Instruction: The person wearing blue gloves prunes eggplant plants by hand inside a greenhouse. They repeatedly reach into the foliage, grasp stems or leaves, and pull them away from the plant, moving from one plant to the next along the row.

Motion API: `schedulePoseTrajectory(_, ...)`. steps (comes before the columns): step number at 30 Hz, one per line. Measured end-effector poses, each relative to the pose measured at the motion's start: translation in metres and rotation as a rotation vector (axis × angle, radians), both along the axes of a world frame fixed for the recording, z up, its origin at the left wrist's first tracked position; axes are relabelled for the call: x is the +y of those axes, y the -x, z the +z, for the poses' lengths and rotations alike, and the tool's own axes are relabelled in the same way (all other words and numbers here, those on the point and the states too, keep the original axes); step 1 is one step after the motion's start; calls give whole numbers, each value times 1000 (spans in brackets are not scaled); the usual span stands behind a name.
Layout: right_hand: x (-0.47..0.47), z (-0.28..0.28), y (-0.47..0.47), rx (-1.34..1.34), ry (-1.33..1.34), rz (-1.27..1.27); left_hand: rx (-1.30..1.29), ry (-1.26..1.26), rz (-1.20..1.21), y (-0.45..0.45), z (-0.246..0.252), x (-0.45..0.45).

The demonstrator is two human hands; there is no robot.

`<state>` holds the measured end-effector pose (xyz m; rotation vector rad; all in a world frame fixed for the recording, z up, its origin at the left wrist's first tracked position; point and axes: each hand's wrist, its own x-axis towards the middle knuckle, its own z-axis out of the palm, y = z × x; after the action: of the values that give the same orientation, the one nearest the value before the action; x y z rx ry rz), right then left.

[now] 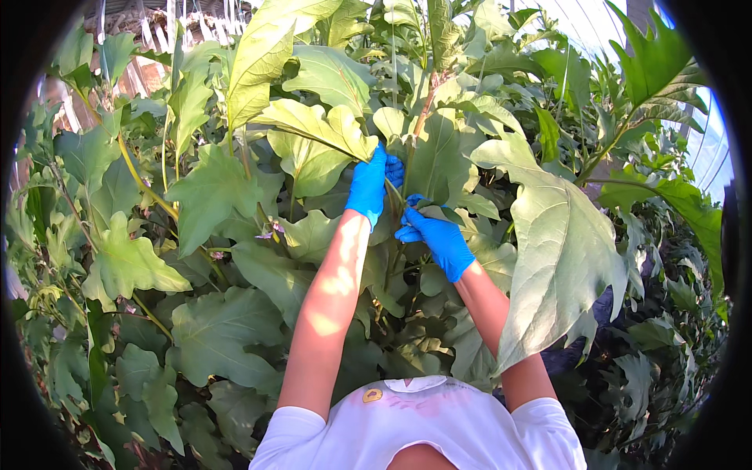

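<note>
My left hand (371, 182), in a blue glove, is raised among eggplant plants, its fingers curled around a leaf stalk or thin stem (395, 191). A pale green leaf (329, 129) stretches up and left from that hand. Slightly lower and to the right, my right hand (435, 235), also gloved in blue, has its fingers bent close to the same stalk; what lies between its fingertips is not clear. A thicker reddish-green stem (422, 120) rises just above the hands. A large leaf (558, 235) hangs over my right forearm.
Dense eggplant foliage (226, 329) surrounds both arms. Small purple flowers (270, 230) show at the left. Hanging strings (394, 59) run upward among the plants. Clear film sheeting over a curved frame (708, 153) stands at the far right.
</note>
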<state>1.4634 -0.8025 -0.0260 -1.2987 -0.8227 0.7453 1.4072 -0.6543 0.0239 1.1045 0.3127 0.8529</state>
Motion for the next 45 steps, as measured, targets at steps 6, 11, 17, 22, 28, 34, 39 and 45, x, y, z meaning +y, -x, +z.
schedulePoseTrajectory(6, -47, -14, 49, -75, 642, 535, -80, -41, -38, 6, -5, 4)
schedulePoseTrajectory(11, -30, 60, 10, -623, -56, 407, -132, -37, -219, 21, -6, 8)
schedulePoseTrajectory(17, 46, 157, -25, -157, -363, 26, -203, -95, -272, 38, 0, -15)
schedulePoseTrajectory(22, 39, 160, 17, -470, -674, -3, -236, -13, -278, 52, 0, -8)
schedulePoseTrajectory(28, 65, 194, 34, -1768, -319, -665, -203, -59, -387, 52, -12, -1)
schedulePoseTrajectory(34, 60, 218, -8, -2072, 369, -115, -233, 20, -348, 54, -2, 7)
schedulePoseTrajectory(39, 53, 175, -10, -1850, -527, -553, -90, 4, 6, 32, 2, 2)
schedulePoseTrajectory(45, 65, 142, -9, -508, -407, -282, -150, -237, 42, 19, 4, -18)
